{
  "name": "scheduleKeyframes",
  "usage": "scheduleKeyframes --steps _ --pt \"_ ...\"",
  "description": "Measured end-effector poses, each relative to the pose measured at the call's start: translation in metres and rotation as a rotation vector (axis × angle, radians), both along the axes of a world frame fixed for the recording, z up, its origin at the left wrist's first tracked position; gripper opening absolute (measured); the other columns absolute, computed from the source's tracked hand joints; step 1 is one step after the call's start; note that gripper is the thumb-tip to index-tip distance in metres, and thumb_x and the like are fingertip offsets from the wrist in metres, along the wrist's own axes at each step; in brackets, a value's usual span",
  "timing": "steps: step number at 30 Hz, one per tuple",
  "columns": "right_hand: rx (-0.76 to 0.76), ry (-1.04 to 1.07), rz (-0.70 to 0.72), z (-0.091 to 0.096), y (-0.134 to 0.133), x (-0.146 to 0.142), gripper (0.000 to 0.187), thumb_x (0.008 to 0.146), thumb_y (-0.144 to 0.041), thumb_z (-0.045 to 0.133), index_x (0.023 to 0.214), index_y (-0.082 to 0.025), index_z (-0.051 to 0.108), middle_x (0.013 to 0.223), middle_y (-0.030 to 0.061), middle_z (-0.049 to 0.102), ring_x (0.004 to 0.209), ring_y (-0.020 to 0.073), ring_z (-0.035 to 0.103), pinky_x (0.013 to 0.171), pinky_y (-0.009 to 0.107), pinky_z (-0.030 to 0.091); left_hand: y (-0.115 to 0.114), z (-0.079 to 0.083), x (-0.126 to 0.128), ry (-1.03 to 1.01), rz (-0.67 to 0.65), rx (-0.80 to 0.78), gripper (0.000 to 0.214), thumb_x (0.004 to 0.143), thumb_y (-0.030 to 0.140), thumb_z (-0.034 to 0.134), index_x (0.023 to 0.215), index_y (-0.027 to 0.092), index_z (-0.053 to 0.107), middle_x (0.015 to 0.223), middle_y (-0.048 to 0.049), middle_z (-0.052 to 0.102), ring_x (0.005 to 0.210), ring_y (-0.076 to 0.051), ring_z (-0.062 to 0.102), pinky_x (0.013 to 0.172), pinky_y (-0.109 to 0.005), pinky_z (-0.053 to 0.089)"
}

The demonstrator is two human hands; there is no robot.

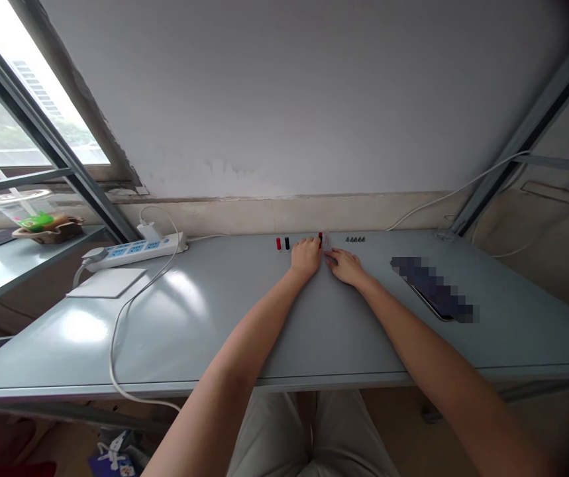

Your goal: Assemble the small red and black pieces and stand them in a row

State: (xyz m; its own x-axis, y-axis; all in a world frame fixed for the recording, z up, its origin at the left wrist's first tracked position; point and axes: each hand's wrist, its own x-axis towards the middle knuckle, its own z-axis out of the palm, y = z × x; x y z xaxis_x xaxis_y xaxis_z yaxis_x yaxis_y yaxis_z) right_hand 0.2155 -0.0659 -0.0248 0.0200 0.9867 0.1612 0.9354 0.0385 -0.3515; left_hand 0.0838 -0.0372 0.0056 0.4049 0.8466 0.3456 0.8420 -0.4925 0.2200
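My left hand (pixel 307 257) lies palm down on the grey table (pixel 205 331), and my right hand (pixel 346 266) rests just to its right, both with nothing visibly in them. Their fingertips nearly meet just in front of a small red-topped piece (pixel 320 240), which stands beside a faint clear item (pixel 326 242). To the left stand a small red cylinder (pixel 279 244) and a small black cylinder (pixel 287 243). To the right, a short row of tiny dark pieces (pixel 355 239) lies by the wall.
A white power strip (pixel 135 253) with a plugged-in adapter and a white cable lies at the table's back left, with a white pad (pixel 108 283) in front. A pixelated phone (pixel 433 289) lies to the right. A plastic cup (pixel 20 209) sits on a left shelf.
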Motion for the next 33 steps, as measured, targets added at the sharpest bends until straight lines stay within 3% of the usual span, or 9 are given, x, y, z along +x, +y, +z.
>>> scheduleKeyframes --steps 8,14,16,20,23,27,33 --pt "-0.021 0.028 -0.005 -0.003 0.003 -0.003 0.043 0.087 -0.029 0.031 0.127 -0.024 0.047 0.138 0.0073 0.037 0.127 0.0249 0.029 0.101 0.056 0.016 -0.005 -0.001 -0.022 -0.273 0.02 -0.02 0.017 0.079 0.024 0.05 0.087 0.018 0.064 0.088 -0.0096 0.064 0.088 -0.022 0.056 0.075 -0.031 0.041" --pt "-0.021 0.016 -0.012 -0.005 0.008 -0.003 0.046 0.085 -0.025 0.03 0.128 -0.025 0.045 0.138 0.0068 0.036 0.127 0.0269 0.028 0.1 0.059 0.015 -0.014 -0.002 -0.04 -0.812 0.103 -0.393 0.014 0.069 0.027 0.062 0.077 0.016 0.066 0.074 -0.0062 0.064 0.069 -0.015 0.057 0.066 -0.028 0.043" --pt "-0.018 0.009 -0.015 -0.005 0.009 -0.003 0.046 0.085 -0.025 0.03 0.128 -0.025 0.045 0.138 0.0066 0.037 0.126 0.0277 0.029 0.1 0.058 0.016 -0.017 -0.005 -0.045 -0.924 0.113 -0.428 0.014 0.068 0.027 0.062 0.077 0.017 0.066 0.073 -0.005 0.064 0.067 -0.014 0.056 0.064 -0.027 0.043" --pt "0.031 0.013 -0.001 -0.006 0.007 -0.003 0.042 0.084 -0.024 0.033 0.123 -0.025 0.05 0.134 0.0073 0.042 0.122 0.028 0.034 0.099 0.055 0.02 -0.024 -0.012 -0.054 -0.993 0.132 -0.393 0.014 0.066 0.026 0.064 0.075 0.017 0.065 0.073 -0.004 0.063 0.067 -0.013 0.056 0.065 -0.027 0.043" --pt "0.125 0.059 0.033 -0.004 0.002 -0.002 0.033 0.082 -0.025 0.04 0.11 -0.022 0.057 0.121 0.0099 0.052 0.113 0.0265 0.043 0.094 0.047 0.03 -0.028 -0.011 -0.057 -1.066 0.156 -0.422 0.014 0.065 0.026 0.065 0.076 0.017 0.065 0.075 -0.0045 0.064 0.068 -0.013 0.056 0.067 -0.027 0.044" --pt "0.281 0.243 0.087 0.007 -0.004 -0.002 0.018 0.079 -0.025 0.043 0.091 -0.019 0.057 0.092 0.008 0.061 0.085 0.0195 0.054 0.077 0.035 0.042 -0.03 -0.01 -0.056 -1.136 0.137 -0.427 0.015 0.065 0.025 0.066 0.077 0.016 0.064 0.075 -0.0049 0.064 0.069 -0.013 0.057 0.069 -0.028 0.044" --pt "0.383 0.561 0.044 0.02 -0.006 -0.008 0.017 0.081 -0.033 0.041 0.082 -0.019 0.052 0.07 0.0043 0.058 0.061 0.0152 0.052 0.061 0.028 0.041 -0.031 -0.012 -0.053 -1.095 0.099 -0.376 0.014 0.066 0.025 0.064 0.077 0.015 0.063 0.075 -0.0053 0.064 0.069 -0.012 0.057 0.067 -0.026 0.044"
